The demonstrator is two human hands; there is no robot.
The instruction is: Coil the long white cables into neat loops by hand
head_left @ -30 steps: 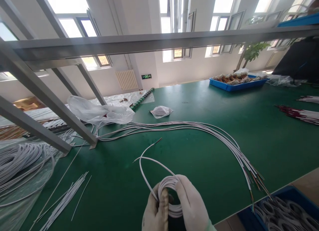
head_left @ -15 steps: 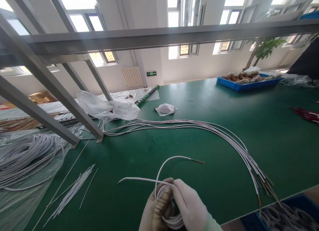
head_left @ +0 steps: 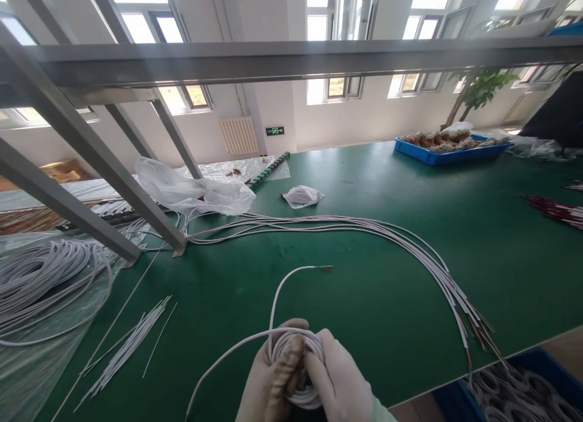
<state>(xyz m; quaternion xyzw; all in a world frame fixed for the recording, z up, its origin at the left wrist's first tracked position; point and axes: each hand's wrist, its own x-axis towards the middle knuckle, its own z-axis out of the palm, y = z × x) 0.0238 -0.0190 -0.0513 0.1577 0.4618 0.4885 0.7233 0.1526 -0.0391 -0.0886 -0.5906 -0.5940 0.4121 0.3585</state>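
Observation:
In the head view, a small coil of white cable (head_left: 306, 396) is held between both my gloved hands at the bottom middle. My left hand (head_left: 268, 376) wraps round the coil's left side, its glove fingers stained. From the right, my right hand (head_left: 339, 376) closes on the coil's other edge. One cable end rises above the hands and bends right, with thin bare wires (head_left: 324, 268) at its tip. Another length curves away to the lower left and leaves the frame. The palms and part of the coil are hidden behind the fingers.
Long white cables (head_left: 319, 223) arc across the green table (head_left: 364, 300). Short white strips (head_left: 130, 352) lie at left, near a big cable coil (head_left: 45, 276) and grey metal frame legs (head_left: 91, 149). A blue bin (head_left: 449, 404) stands below the right edge; a blue tray (head_left: 437, 158) lies behind.
The loose length on the left has swung from pointing left to hanging down toward the lower left. The stripped end has shifted left and up. Both hands still grip the coil, slightly further left.

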